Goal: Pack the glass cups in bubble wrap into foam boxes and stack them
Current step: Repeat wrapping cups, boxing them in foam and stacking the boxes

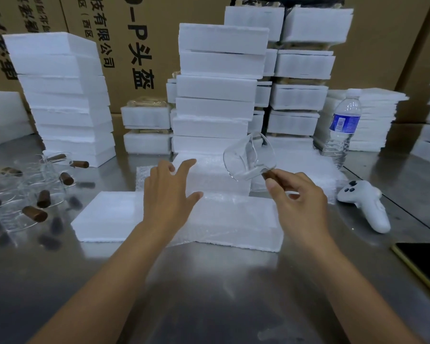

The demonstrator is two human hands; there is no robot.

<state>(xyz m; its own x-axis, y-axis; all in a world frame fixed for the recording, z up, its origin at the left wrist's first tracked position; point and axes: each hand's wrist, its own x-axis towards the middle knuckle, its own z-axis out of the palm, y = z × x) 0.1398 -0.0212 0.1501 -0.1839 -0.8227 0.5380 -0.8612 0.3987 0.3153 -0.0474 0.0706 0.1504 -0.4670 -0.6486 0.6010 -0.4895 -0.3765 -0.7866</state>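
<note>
My right hand pinches the brown handle of a clear glass cup, held tilted in the air above the foam. My left hand hovers with spread fingers over a white foam box that lies flat in front of me, partly covered by a sheet of bubble wrap. A second foam piece sits just behind it. Several more glass cups with brown handles lie in a heap at the left on the steel table.
Tall stacks of foam boxes stand at the back left, centre and right. A water bottle, a white controller and a dark phone lie on the right. Cardboard cartons form the back wall.
</note>
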